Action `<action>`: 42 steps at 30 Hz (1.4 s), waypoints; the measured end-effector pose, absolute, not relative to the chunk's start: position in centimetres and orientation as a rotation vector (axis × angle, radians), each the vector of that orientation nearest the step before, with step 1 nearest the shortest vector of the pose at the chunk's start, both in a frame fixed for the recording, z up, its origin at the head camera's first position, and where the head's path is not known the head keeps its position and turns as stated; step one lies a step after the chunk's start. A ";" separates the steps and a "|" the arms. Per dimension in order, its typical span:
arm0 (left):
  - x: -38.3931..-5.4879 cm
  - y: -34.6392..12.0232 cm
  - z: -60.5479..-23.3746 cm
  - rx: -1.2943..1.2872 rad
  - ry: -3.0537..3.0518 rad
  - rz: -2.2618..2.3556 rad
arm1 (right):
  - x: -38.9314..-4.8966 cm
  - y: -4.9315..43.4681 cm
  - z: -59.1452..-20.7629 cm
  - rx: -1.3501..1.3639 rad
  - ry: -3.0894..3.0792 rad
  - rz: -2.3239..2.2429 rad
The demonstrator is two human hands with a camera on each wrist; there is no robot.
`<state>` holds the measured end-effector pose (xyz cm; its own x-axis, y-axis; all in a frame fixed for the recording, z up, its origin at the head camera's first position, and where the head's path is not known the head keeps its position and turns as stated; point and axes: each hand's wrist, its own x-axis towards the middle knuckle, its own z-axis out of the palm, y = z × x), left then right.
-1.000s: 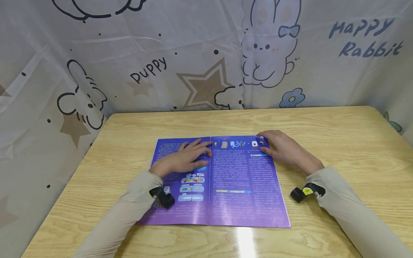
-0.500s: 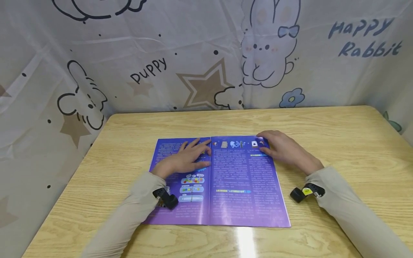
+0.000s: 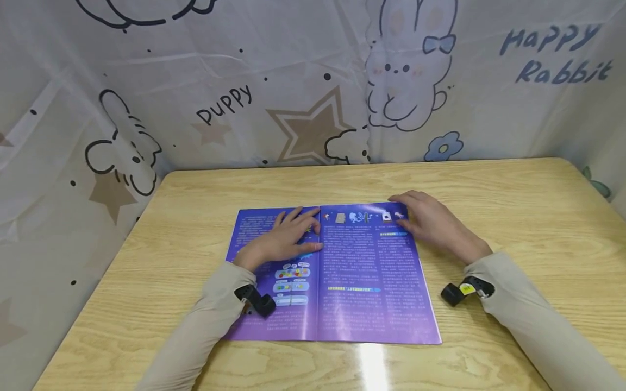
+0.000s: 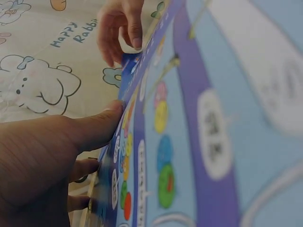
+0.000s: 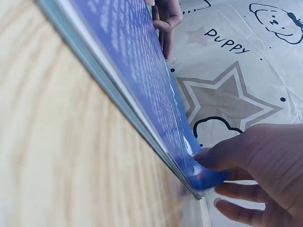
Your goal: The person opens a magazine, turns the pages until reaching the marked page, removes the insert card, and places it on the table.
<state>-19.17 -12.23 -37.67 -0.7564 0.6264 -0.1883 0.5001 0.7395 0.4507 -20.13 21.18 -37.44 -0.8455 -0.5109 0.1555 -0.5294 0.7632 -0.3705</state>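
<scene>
An open magazine point(image 3: 352, 317) with purple-blue pages lies on the table, its spine running away from me. My left hand point(image 3: 281, 240) rests on the upper part of its left page, fingers spread and fingertips near the fold. At the far right corner my right hand point(image 3: 435, 224) pinches a page between thumb and fingers. In the right wrist view the page corner point(image 5: 208, 180) bends up between thumb point(image 5: 222, 153) and fingers, above the other pages. The left wrist view shows my left thumb point(image 4: 102, 125) against the page, with coloured drawings close by.
The light wood table point(image 3: 528, 217) extends around the magazine on every side. Behind it hangs a pale curtain point(image 3: 293, 60) with cartoon animals and stars. A black wrist camera point(image 3: 259, 301) on the left arm hangs over the left page; another point(image 3: 455, 294) sits right of the magazine.
My left hand and forearm have shifted slightly to the right. The right hand has risen a little at the corner, and the page edge there lifts slightly.
</scene>
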 end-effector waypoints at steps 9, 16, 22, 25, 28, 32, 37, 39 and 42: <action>-19.4 -11.8 -37.5 0.867 2.658 0.545 | -20.3 21.5 -37.4 0.795 -2.941 0.604; -19.5 -11.6 -37.2 0.852 2.659 0.532 | -20.4 21.7 -37.5 0.806 -2.980 0.617; -19.4 -11.5 -37.2 0.844 2.653 0.530 | -20.3 21.7 -37.6 0.780 -3.043 0.661; -19.4 -11.5 -37.1 0.842 2.653 0.534 | -20.3 21.7 -37.6 0.804 -2.986 0.650; -19.5 -11.3 -37.0 0.826 2.652 0.535 | -20.3 21.6 -37.4 0.832 -2.921 0.664; -20.1 -10.1 -36.7 0.822 2.648 0.518 | -20.2 21.5 -37.2 0.849 -2.858 0.699; -21.4 -7.9 -36.3 0.844 2.628 0.485 | -20.1 21.5 -37.2 0.874 -2.808 0.657; -21.9 -7.1 -36.3 0.856 2.619 0.488 | -20.1 21.4 -37.2 0.876 -2.801 0.636; -22.5 -6.0 -36.4 0.879 2.618 0.500 | -20.1 21.4 -37.2 0.857 -2.800 0.653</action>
